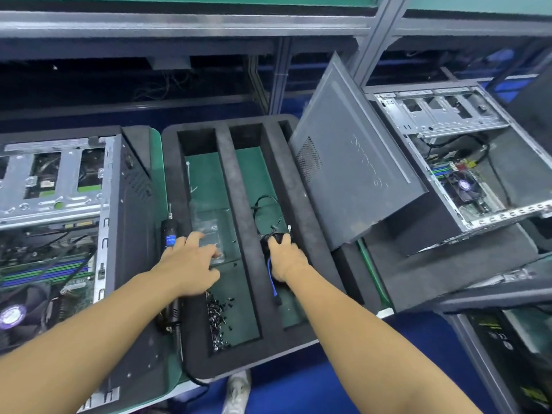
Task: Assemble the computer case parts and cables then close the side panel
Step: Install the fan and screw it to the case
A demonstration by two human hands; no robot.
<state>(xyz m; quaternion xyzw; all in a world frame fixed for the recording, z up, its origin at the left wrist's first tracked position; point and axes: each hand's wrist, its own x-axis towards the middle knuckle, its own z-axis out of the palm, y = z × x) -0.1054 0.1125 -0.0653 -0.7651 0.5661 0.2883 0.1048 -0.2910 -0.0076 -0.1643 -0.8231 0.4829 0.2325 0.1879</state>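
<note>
My left hand point(191, 261) lies spread, palm down, over a clear bag point(206, 225); my right hand point(286, 258), arm outstretched, grips the cable bundle point(265, 242).

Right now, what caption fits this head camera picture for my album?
Hands reach into a foam tray: left hand over a plastic bag, right hand gripping cables.

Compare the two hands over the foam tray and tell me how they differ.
The left hand lies with fingers spread on a clear bag; the right hand is curled round a black cable bundle. The left hand is in the left slot of the foam tray; the right hand is in the next slot over, and a blue cable runs out from under it. Both reach into the same tray.
</note>
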